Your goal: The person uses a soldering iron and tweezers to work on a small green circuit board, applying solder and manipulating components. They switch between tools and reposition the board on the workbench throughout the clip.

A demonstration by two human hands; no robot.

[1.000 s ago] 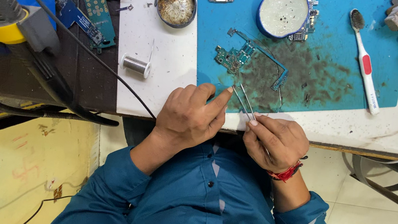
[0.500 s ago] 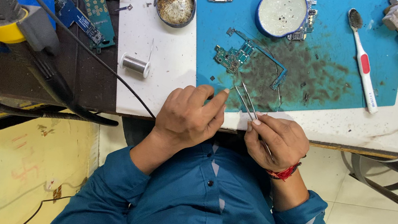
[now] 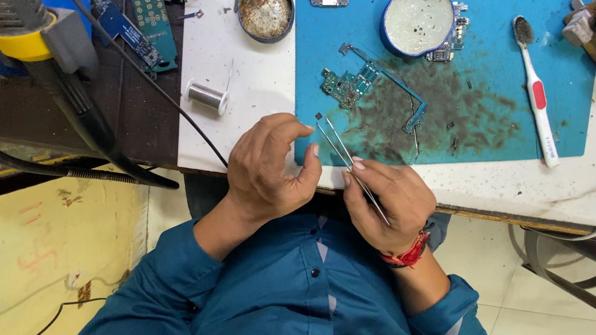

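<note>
The work surface is a white tabletop (image 3: 242, 130) with a marbled finish, overlaid across its far right portion by a blue mat (image 3: 484, 130), the mat heavily soiled with dark residue at its centre. Left of the tabletop sits a dark panel; below its near edge the floor shows pale tile on the right and worn yellow paint on the left.

Near the far edge stand a round metal tin (image 3: 266, 10) of brassy wire wool and a blue-rimmed shallow dish (image 3: 417, 19) with a cloudy interior. A white toothbrush (image 3: 536, 91) with a red grip and blackened bristles lies toward the right edge. A small spool of solder wire (image 3: 208, 96) rests on the bare white area. A green circuit board (image 3: 349, 87) with a thin blue frame attached lies at the mat's centre. A grey and yellow hot-air handle (image 3: 20, 27) hangs at the left.

The right hand (image 3: 388, 205) grips slender metal tweezers (image 3: 348, 162) at the near edge, fingers pinched around the shaft, the tips pointing away toward the board but short of it. The left hand (image 3: 268, 164) is curled loosely just beside the tweezer tips, the thumb close to them; contact cannot be determined.
</note>
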